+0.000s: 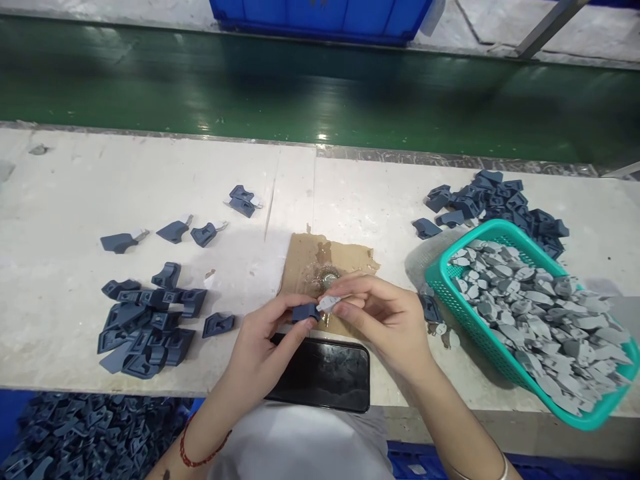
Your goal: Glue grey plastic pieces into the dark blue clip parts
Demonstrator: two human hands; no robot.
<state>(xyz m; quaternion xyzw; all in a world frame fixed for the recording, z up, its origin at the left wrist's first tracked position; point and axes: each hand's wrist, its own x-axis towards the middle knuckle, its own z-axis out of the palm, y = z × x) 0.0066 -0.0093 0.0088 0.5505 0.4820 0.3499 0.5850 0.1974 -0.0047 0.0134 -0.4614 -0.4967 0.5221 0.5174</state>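
At the middle of the table, my left hand [273,340] pinches a dark blue plastic part [305,312] between thumb and fingers. My right hand [383,317] holds a small light grey piece [329,303], whose tip meets the right end of the blue part. Both hands are over a torn brown cardboard sheet [295,267], close to a small round metal item [329,280]. Beneath the hands lies a black phone [330,375]. A green basket [480,340] on the right is full of light grey pieces [540,313].
Blue parts are heaped at left [145,327] and behind the basket [500,200]. Several more with grey pieces attached lie upper left [173,231]. A green belt [300,93] crosses behind; a blue crate [325,20] stands beyond. More blue parts fill a lower-left bin [95,433].
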